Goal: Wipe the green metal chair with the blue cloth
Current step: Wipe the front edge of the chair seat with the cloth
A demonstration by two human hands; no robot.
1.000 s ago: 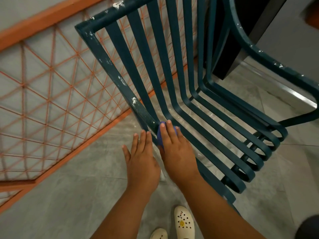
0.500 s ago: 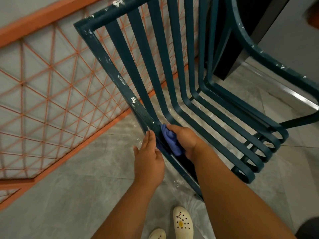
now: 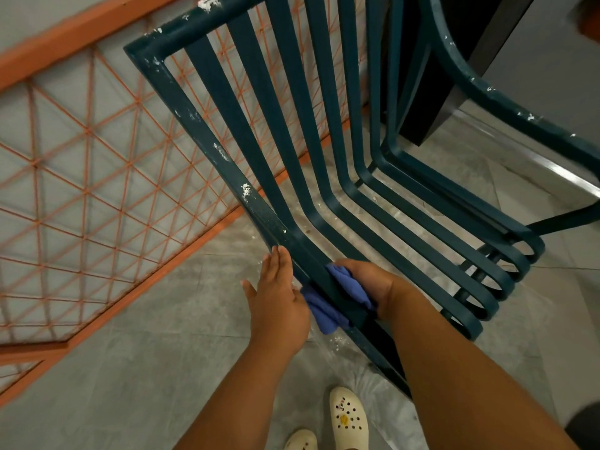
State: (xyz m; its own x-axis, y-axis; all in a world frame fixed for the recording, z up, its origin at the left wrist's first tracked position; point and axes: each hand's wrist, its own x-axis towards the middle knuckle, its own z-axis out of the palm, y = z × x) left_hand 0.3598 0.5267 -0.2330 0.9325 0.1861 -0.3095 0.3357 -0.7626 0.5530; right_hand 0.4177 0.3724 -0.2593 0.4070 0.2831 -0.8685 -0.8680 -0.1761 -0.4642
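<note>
From the head view there is one green metal chair (image 3: pixel 292 164), one blue cloth (image 3: pixel 328 306), two hands and two pale clogs. The right hand (image 3: pixel 367 284) makes the grip: its fingers are curled round the blue cloth and round the chair's outer side rail, just below the bend where back meets seat. The cloth is wrapped about that rail, bunched inside the grip on one side and hanging out on the other, toward the left hand (image 3: pixel 279 303). The left hand lies just left of the grip with straight fingers, its fingertips touching the same rail a little above the cloth; it holds nothing.

Above the grip the rail climbs to the chair's top corner, speckled with white flecks. Right of the grip the flat slats run down the back and curve out into the seat; six or so can be counted, though the farthest ones overlap and blur together. The chair's top and far armrest are cut off by the frame edge, and its legs are mostly hidden.

Left of the grip stands an orange lattice railing (image 3: pixel 81 177). Below the grip, on the grey tiled floor (image 3: pixel 146 368), is one full clog (image 3: pixel 349 417); the second clog (image 3: pixel 300 440) is cut off at the bottom edge.
</note>
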